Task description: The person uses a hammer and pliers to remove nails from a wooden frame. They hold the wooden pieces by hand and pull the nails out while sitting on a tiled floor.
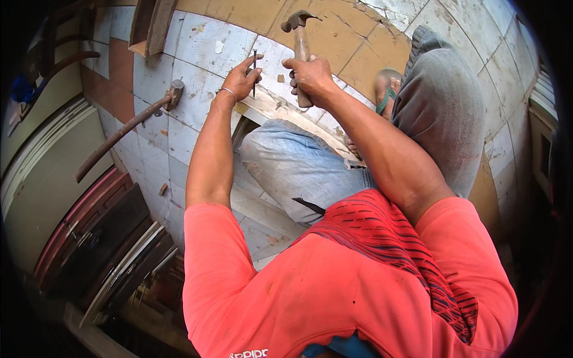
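Note:
My left hand (240, 80) pinches a long dark nail (255, 61) between thumb and fingertips. The nail stands nearly upright, its lower end at a pale wooden beam (286, 112); whether its tip has entered the wood I cannot tell. My right hand (313, 76) is wrapped around the wooden handle of a claw hammer (301, 45). The hammer's metal head is raised, pointing away from me, to the right of the nail. My leg in worn jeans (292, 158) lies across the near side of the beam and hides part of it.
A long-handled sledgehammer (122, 138) lies on the tiled floor at the left. A wooden box-like frame (150, 27) stands at the far left. Stacked boards and panels (98, 235) line the left side. A green flip-flop (385, 101) is on my foot at the right.

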The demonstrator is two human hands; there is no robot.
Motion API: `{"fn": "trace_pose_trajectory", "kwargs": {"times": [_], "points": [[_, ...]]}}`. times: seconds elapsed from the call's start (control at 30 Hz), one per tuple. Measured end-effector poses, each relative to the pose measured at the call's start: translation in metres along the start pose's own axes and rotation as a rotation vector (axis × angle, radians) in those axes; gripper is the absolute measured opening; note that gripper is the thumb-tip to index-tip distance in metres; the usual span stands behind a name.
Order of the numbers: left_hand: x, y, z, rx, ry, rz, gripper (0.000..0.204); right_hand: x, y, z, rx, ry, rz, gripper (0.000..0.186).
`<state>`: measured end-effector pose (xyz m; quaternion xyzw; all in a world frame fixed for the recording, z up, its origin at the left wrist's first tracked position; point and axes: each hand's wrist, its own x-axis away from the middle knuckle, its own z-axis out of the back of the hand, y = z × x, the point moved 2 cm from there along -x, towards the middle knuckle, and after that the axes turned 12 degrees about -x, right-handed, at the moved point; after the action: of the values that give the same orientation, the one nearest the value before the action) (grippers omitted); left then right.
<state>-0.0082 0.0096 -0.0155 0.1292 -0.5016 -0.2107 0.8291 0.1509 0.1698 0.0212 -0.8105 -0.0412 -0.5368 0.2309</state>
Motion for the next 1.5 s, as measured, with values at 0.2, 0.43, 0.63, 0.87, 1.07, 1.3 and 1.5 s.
{"fn": "trace_pose_trajectory", "kwargs": {"times": [0.2, 0.43, 0.63, 0.87, 1.07, 1.3, 1.5], "points": [[-0.001, -0.014, -0.001, 0.053, 0.030, -0.007, 0.041, -0.003, 0.004, 0.004, 0.044, -0.038, -0.001, 0.030], [0.003, -0.020, 0.002, 0.142, -0.046, -0.002, 0.038, -0.001, 0.003, 0.003, 0.139, -0.032, 0.061, 0.031], [0.006, -0.014, -0.003, 0.171, -0.029, 0.036, 0.036, 0.004, -0.002, 0.009, 0.026, 0.032, 0.004, 0.030], [0.004, -0.020, -0.002, 0.177, 0.036, 0.012, 0.038, 0.002, 0.000, 0.008, 0.068, 0.028, 0.018, 0.031], [0.000, -0.006, -0.007, 0.055, 0.044, -0.004, 0.038, -0.015, 0.011, 0.017, 0.211, -0.076, 0.091, 0.034], [0.005, -0.017, 0.000, 0.139, 0.108, 0.014, 0.040, 0.006, -0.003, 0.003, 0.083, -0.036, -0.015, 0.034], [0.005, -0.012, -0.008, 0.088, 0.071, -0.003, 0.041, -0.001, 0.005, 0.008, 0.161, -0.100, 0.059, 0.034]]}}
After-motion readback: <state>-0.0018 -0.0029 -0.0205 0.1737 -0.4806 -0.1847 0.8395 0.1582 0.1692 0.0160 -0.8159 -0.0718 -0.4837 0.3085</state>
